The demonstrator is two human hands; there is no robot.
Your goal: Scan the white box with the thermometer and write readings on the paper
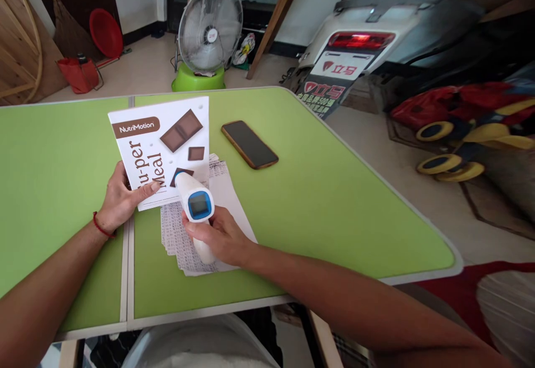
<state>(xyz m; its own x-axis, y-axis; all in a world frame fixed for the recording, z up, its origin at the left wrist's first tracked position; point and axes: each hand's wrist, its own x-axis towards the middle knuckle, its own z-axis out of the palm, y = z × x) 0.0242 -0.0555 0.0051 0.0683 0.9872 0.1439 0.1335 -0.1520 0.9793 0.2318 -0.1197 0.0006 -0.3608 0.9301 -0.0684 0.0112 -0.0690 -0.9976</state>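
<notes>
My left hand (121,192) grips the lower left corner of a white NutriMotion box (179,111) with chocolate pieces printed on it, its thumb across the front. The box is held upright above the table. In my right hand (228,237) is a white infrared thermometer (203,248) with a blue-rimmed screen, my fingers wrapped round its handle. Its front end points at the lower part of the box and overlaps it in view; whether they touch I cannot tell. Beneath both hands lie handwritten sheets of paper (234,201), partly covered.
A dark phone (249,144) in a brown case lies right of the box on the green folding table (326,206). Beyond the table, a fan (211,28) stands on a green stool (198,80). A scooter (359,39) is parked at the back right.
</notes>
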